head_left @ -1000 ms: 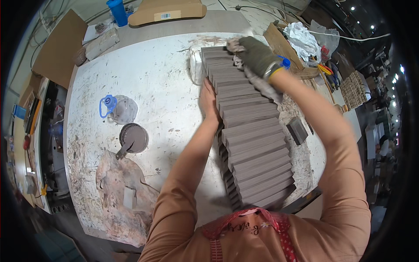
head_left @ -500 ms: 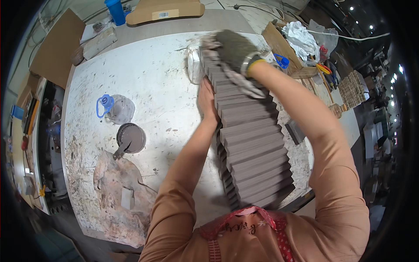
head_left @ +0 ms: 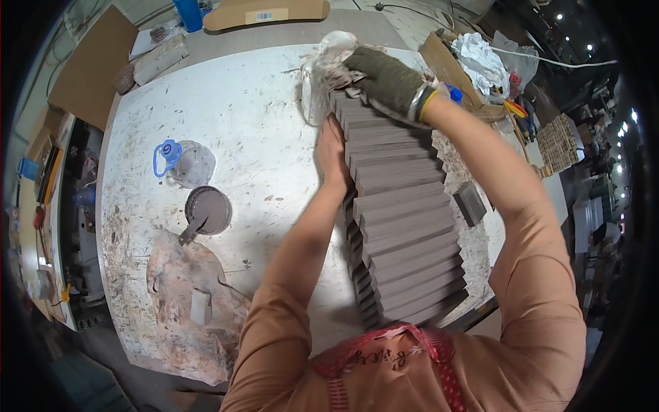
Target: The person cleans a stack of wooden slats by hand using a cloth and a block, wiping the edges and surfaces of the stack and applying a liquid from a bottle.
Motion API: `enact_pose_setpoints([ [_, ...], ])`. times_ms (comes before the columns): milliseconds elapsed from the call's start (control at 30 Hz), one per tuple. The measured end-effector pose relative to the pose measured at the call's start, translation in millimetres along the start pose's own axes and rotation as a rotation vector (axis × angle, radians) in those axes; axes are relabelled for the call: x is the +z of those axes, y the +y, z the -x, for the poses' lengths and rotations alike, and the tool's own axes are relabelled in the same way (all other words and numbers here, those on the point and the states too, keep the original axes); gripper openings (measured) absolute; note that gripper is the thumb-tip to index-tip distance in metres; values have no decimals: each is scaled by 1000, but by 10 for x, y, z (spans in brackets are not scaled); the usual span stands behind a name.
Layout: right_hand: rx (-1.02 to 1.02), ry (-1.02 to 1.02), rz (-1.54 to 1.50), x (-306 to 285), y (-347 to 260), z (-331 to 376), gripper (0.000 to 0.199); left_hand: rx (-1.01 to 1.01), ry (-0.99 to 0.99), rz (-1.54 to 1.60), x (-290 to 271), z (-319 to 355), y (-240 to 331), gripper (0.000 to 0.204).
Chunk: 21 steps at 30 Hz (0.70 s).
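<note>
A long row of grey-brown, wood-grained strips (head_left: pixel 408 220) with stepped, zigzag edges stretches away from my body across the white table. My left hand (head_left: pixel 332 151) is bare and lies flat along the row's left side, fingers stretched toward the far end. Over the far end is my right hand (head_left: pixel 388 79), in a dark green work glove, closed on a crumpled, stained rag (head_left: pixel 335 67). The rag covers part of the farthest strips. Beside it, at the row's far left corner, stands a clear plastic-wrapped or plastic object (head_left: pixel 314 103), partly hidden.
On the left are a round tub of grey paste (head_left: pixel 214 206) with a putty knife (head_left: pixel 193 228), a clear container (head_left: pixel 195 165) with a blue cap, and a stained cloth (head_left: pixel 175 275) bearing a white block (head_left: pixel 200 306). A dark block (head_left: pixel 469 203) lies right of the row.
My gloved right hand has moved slightly right, and the rag, earlier trailing over the strips toward me, is now bunched at the far end. My left hand still rests on the side.
</note>
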State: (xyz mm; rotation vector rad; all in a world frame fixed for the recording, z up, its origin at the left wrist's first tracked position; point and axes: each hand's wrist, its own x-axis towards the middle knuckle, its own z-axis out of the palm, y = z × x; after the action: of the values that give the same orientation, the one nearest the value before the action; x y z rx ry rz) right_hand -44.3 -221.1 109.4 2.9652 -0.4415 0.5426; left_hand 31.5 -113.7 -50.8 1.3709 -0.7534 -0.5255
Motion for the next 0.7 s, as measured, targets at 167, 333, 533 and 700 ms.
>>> enact_pose_setpoints([
  [167, 387, -570, -12, -457, 478, 145, 22, 7, 10, -54, -18, 0, -90, 45],
  [333, 321, -17, -229, -569, -26, -181, 32, -81, -14, 22, -15, -1, -66, 44],
  [533, 137, -135, -35, -65, 216, 129, 41, -94, -48, 82, -88, -15, -90, 41],
  [700, 153, -266, 169, -363, 250, -371, 33, -50, -42, 16, -42, -45, -133, 41],
])
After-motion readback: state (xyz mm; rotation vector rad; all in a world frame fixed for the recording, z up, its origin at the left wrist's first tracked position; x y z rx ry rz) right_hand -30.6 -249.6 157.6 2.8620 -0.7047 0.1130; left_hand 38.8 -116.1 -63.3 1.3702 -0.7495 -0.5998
